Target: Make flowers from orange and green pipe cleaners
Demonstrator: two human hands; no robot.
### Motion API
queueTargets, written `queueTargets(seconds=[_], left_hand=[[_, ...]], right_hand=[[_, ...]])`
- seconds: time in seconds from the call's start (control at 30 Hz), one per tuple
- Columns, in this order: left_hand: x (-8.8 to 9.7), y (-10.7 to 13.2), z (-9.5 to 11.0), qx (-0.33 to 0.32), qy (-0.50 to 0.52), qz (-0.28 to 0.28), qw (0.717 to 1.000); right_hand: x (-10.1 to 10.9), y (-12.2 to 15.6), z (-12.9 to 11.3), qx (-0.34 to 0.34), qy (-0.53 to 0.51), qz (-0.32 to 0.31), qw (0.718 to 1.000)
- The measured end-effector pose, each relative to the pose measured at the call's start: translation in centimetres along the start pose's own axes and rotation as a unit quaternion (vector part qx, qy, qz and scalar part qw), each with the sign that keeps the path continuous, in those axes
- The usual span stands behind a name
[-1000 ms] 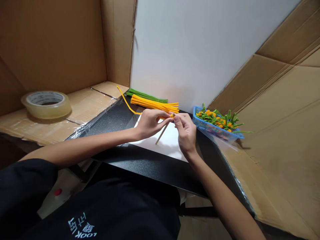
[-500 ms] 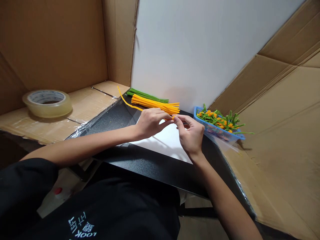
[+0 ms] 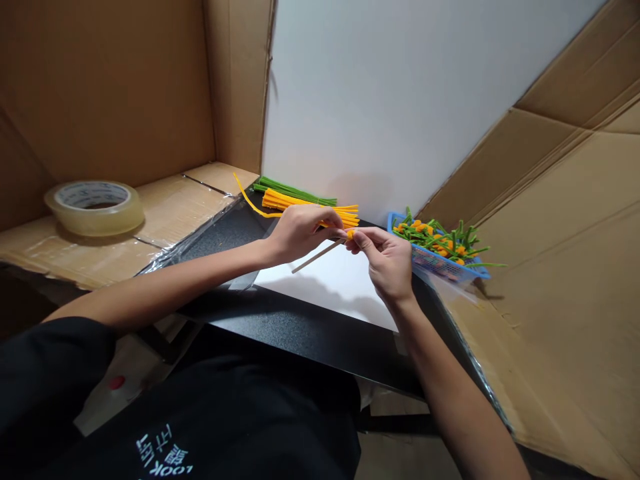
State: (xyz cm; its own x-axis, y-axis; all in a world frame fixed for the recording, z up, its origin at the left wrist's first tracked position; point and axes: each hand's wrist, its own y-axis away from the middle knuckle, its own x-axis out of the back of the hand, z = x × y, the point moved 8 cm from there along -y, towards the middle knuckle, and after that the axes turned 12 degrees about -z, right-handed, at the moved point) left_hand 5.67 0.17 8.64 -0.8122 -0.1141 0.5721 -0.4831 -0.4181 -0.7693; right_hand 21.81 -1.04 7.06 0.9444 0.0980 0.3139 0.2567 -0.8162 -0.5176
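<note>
My left hand [image 3: 305,230] is closed in a pinch at the left of a small coil of orange pipe cleaner [image 3: 351,235]. My right hand [image 3: 391,263] pinches that coil between thumb and fingers from the right. A thin, light-brown stick [image 3: 316,257] slants down to the left from the fingertips, over a white sheet [image 3: 320,293]. The long tail of an orange pipe cleaner [image 3: 249,200] curves up at the left and runs behind my left hand. Whether it joins the coil is hidden by my fingers.
Behind my hands lie bundles of orange pipe cleaners [image 3: 287,200] and green pipe cleaners [image 3: 300,191]. A blue basket [image 3: 440,267] at the right holds green and orange pieces. Clear tape [image 3: 95,208] rests on cardboard at the left. Cardboard walls [image 3: 565,233] flank the black table [image 3: 280,327].
My right hand has shifted slightly right, and my left hand has turned a little. The stick now shows clearly below my left fingers, and the orange coil is more exposed.
</note>
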Motion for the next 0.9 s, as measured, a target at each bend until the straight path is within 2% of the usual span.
queueTargets(seconds=[0.13, 0.27, 0.4, 0.57, 0.73, 0.9], left_hand=[[-0.1, -0.2, -1.0, 0.038, 0.115, 0.005, 0.993], [-0.9, -0.2, -2.2, 0.087, 0.246, 0.004, 0.965], [-1.7, 0.0, -2.6, 0.094, 0.298, 0.007, 0.95], [-1.8, 0.3, -2.1, 0.053, 0.271, 0.019, 0.961], [-1.4, 0.8, -1.1, 0.036, 0.188, 0.034, 0.981], [-1.2, 1.0, 0.0, 0.002, 0.134, 0.029, 0.991]], right_hand=[[-0.4, -0.2, 1.0, -0.026, -0.073, -0.022, 0.997], [-1.0, -0.1, 1.8, -0.062, -0.136, -0.018, 0.989], [-2.0, 0.2, 2.7, -0.099, -0.215, -0.01, 0.971], [-2.0, 0.5, 3.8, -0.108, -0.29, 0.04, 0.95], [-2.3, 0.4, 4.0, -0.098, -0.312, 0.027, 0.945], [-2.5, 0.7, 4.4, -0.115, -0.337, 0.057, 0.933]])
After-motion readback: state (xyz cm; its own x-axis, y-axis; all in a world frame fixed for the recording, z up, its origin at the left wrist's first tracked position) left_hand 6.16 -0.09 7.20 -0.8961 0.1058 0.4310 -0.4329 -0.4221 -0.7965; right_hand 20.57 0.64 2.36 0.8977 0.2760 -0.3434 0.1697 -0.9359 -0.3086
